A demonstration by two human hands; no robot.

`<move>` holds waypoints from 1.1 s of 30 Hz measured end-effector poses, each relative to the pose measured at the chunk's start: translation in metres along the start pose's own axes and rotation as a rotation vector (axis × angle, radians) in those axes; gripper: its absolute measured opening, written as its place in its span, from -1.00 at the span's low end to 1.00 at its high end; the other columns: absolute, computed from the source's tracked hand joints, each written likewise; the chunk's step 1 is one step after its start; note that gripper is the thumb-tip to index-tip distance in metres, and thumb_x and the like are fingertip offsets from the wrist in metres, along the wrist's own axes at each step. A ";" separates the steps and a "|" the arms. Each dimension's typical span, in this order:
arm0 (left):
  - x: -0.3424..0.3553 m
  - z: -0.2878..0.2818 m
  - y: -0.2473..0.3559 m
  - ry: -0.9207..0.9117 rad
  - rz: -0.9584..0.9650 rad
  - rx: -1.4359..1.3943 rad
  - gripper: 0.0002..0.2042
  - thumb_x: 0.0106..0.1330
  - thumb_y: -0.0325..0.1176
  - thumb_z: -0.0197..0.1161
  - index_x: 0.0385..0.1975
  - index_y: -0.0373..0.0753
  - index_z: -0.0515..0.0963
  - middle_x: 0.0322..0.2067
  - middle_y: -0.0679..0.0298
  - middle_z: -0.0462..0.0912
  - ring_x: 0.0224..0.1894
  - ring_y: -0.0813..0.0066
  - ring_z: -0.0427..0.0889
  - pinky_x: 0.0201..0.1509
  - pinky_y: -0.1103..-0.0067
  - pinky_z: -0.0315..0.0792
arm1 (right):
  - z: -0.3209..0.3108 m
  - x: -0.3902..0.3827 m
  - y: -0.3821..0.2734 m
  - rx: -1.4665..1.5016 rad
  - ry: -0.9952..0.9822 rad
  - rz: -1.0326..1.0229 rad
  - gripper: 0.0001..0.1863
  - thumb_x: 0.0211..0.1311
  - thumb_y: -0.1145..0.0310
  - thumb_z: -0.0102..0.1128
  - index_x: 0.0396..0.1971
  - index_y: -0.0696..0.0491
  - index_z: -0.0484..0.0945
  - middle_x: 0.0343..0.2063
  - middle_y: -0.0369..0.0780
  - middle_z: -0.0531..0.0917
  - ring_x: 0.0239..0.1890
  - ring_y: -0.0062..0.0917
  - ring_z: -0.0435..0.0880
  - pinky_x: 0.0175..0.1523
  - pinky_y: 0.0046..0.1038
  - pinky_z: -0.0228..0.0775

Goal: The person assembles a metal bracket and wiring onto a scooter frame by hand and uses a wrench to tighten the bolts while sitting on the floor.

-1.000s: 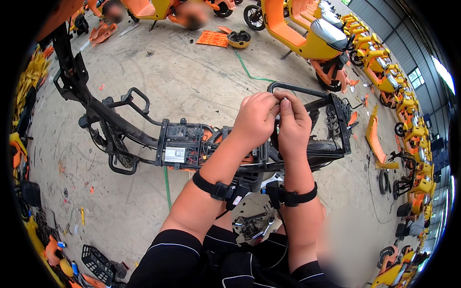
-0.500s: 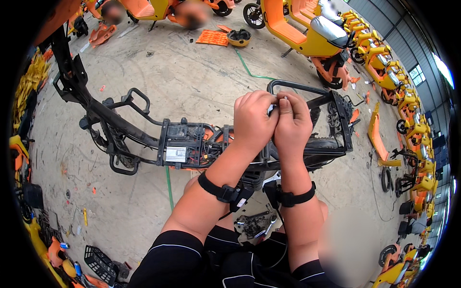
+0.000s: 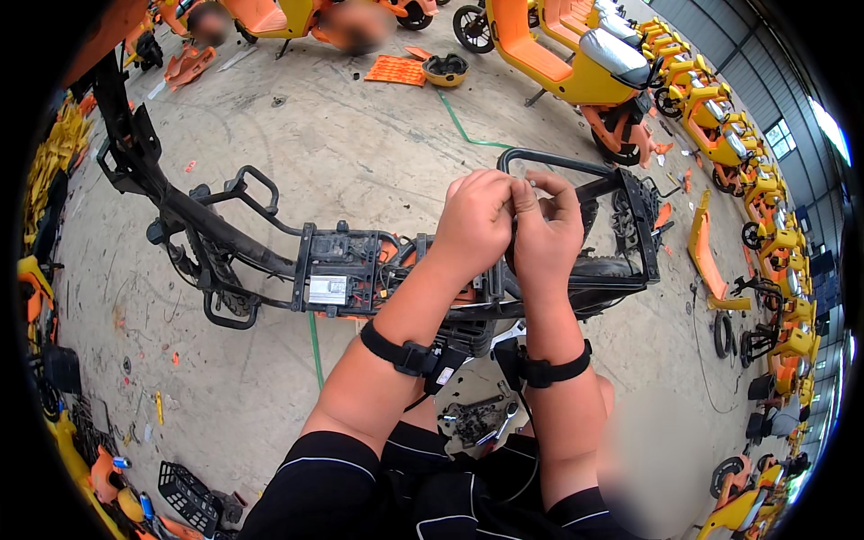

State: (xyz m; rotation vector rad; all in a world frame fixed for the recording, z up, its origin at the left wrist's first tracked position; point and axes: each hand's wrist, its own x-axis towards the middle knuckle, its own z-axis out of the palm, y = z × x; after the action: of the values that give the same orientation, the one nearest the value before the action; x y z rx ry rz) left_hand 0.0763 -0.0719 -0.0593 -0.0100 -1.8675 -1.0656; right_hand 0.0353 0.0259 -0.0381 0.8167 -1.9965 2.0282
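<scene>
My left hand (image 3: 475, 219) is closed, its fingertips pinched together against my right hand (image 3: 546, 236). The right thumb and fingers are curled in a pinch too. Anything small between the fingertips is too hidden to name. Both hands are held over the rear part of a stripped scooter frame (image 3: 236, 236), which is black and stretches across the view. A silver box (image 3: 329, 290) sits in the middle of that frame, among cables and black brackets. Part of the frame is hidden behind my hands and forearms.
Between my legs lies a pile of small dark hardware (image 3: 470, 421) with a ratchet wrench (image 3: 506, 419). A yellow helmet (image 3: 446, 72) and an orange panel (image 3: 396, 70) rest on the floor beyond. A black crate (image 3: 191, 495) is at lower left; yellow scooters (image 3: 576, 72) line the right.
The right fingers have spread and lifted a little from the left hand's fingertips, while the thumb stays near them. A tiny pale spot seen earlier at the fingertips no longer shows clearly.
</scene>
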 end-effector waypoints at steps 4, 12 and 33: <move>-0.001 0.002 0.000 0.000 -0.009 0.002 -0.91 0.31 -0.49 0.15 -0.34 -0.39 0.56 -0.36 0.02 0.63 -0.22 -0.06 0.59 -0.09 0.25 0.47 | -0.001 0.005 0.005 0.028 -0.090 -0.073 -0.83 0.38 0.45 0.28 -0.14 0.22 0.67 -0.13 -0.17 0.68 -0.20 -0.52 0.62 -0.04 -0.50 0.47; -0.002 -0.006 0.009 0.001 -0.019 0.066 -0.82 0.25 -0.40 0.29 -0.22 -0.35 0.62 -0.22 0.05 0.68 -0.12 0.00 0.64 0.01 0.28 0.48 | -0.006 0.002 0.003 0.054 -0.062 0.010 -0.85 0.40 0.49 0.22 -0.19 0.24 0.69 -0.13 -0.14 0.71 -0.07 -0.44 0.65 0.08 -0.45 0.47; -0.005 0.005 0.012 0.172 -0.108 0.083 -0.92 0.16 -0.39 0.31 -0.40 -0.23 0.66 -0.33 0.24 0.70 -0.18 0.14 0.64 0.03 0.30 0.37 | -0.003 0.003 0.002 0.100 -0.079 0.021 -0.84 0.31 0.47 0.38 -0.17 0.19 0.68 -0.11 -0.23 0.68 -0.33 -0.70 0.49 -0.22 -0.63 0.37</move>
State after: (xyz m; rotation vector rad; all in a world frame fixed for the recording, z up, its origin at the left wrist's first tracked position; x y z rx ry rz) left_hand 0.0808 -0.0593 -0.0558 0.2265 -1.7703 -1.0282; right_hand 0.0313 0.0283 -0.0383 0.9132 -1.9654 2.1556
